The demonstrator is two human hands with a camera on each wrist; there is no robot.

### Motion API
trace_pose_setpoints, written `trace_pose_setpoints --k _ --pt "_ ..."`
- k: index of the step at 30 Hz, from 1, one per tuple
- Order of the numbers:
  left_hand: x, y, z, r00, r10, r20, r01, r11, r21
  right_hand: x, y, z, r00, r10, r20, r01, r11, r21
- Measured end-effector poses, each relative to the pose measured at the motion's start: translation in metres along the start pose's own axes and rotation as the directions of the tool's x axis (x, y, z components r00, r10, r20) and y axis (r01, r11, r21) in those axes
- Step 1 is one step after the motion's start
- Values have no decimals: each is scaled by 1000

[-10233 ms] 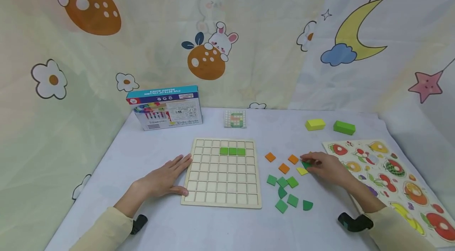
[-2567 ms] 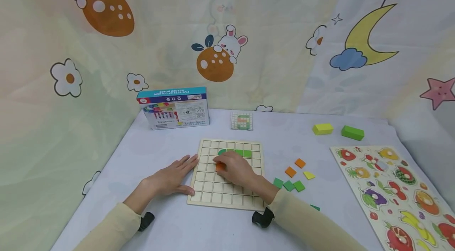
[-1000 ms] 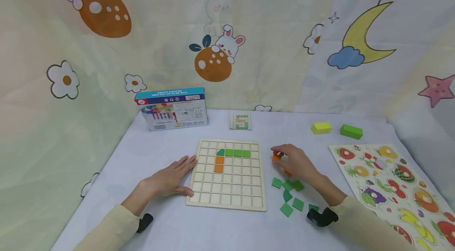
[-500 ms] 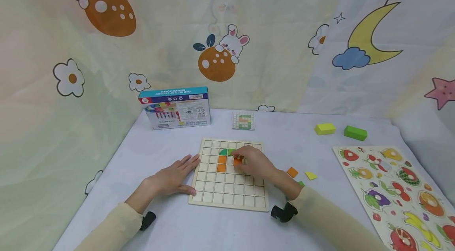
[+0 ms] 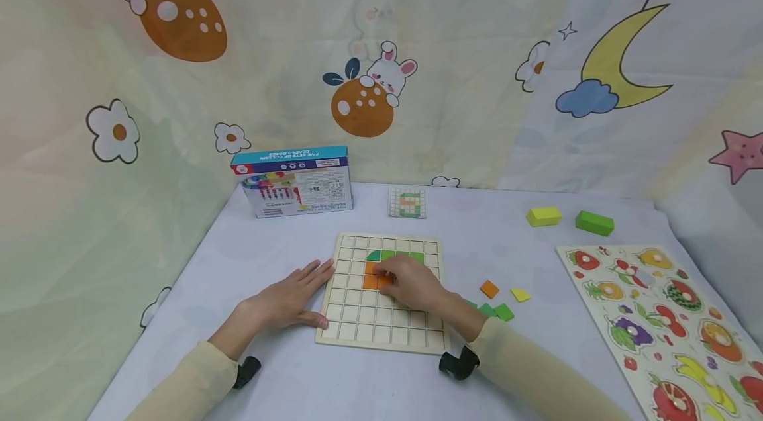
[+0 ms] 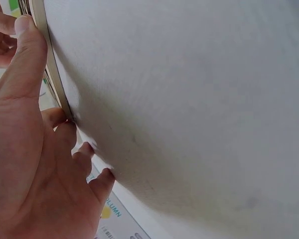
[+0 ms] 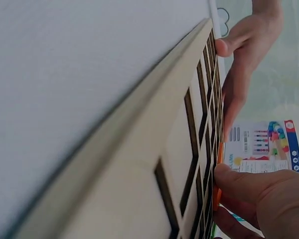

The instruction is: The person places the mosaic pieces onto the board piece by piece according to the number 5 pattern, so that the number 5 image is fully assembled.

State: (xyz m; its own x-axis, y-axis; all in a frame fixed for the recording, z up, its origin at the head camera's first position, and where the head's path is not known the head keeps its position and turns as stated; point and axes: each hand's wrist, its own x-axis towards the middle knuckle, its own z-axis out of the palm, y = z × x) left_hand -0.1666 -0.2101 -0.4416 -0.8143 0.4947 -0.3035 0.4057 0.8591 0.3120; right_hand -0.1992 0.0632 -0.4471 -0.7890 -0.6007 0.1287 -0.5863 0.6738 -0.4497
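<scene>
Two hands work at a wooden grid board (image 5: 381,315) on the white table (image 5: 334,381). The left hand (image 5: 285,300) lies flat with straight fingers, its fingertips and thumb touching the board's left edge — the left wrist view shows the thumb pressed along that rim. The right hand (image 5: 411,285) reaches over the middle of the board, its fingers curled down onto an orange square tile (image 5: 384,280); the right wrist view shows the fingertips (image 7: 228,174) pinching the tile's orange edge against the grid.

The tile sits low over a cell just right of two orange tiles (image 5: 371,275) already stacked in a column, and below the row of green tiles (image 5: 401,255) near the board's top. Whether it is fully seated cannot be told, since the fingers cover most of it.

To do this step well, the tile probably needs to go in level, its sides square with the cell walls, and be pressed flat before the fingers let go — a tilted corner could catch on the ridge. The bracing left hand should keep the board from sliding.

Loose pieces lie well to the right of the board: an orange tile (image 5: 489,288), a yellow triangle (image 5: 520,294) and green tiles (image 5: 496,310) near the right sleeve. A small pattern card (image 5: 407,202) stands beyond the board.
</scene>
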Motion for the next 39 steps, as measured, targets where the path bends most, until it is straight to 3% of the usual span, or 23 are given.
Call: trace_pose_setpoints --k 7,13,17,20,27,31,34,39 --pt "2 1 1 1000 -4 2 4 1000 11 -5 3 0 999 -17 -47 15 999 -44" --pt "3 1 1 1000 -6 3 6 1000 4 -8 5 -1 999 -15 -29 14 999 -34" --pt "3 1 2 1000 -4 3 4 1000 -6 -11 9 -11 999 41 -4 -41 998 39" --pt "4 2 2 1000 -4 7 4 1000 -13 -17 19 -25 993 114 -34 -110 988 107" --pt "5 0 2 1000 -11 9 11 1000 -7 -52 71 -67 971 181 -158 -176 983 46" --pt "4 -2 1 1000 -7 5 7 1000 -11 -80 98 -84 953 276 -128 -275 961 26" --pt "3 -3 0 1000 -9 1 9 1000 -13 -98 109 -87 941 328 -89 -327 945 21" --pt "2 -3 0 1000 -6 -3 6 1000 -10 -112 114 -75 945 318 -79 -318 948 8"
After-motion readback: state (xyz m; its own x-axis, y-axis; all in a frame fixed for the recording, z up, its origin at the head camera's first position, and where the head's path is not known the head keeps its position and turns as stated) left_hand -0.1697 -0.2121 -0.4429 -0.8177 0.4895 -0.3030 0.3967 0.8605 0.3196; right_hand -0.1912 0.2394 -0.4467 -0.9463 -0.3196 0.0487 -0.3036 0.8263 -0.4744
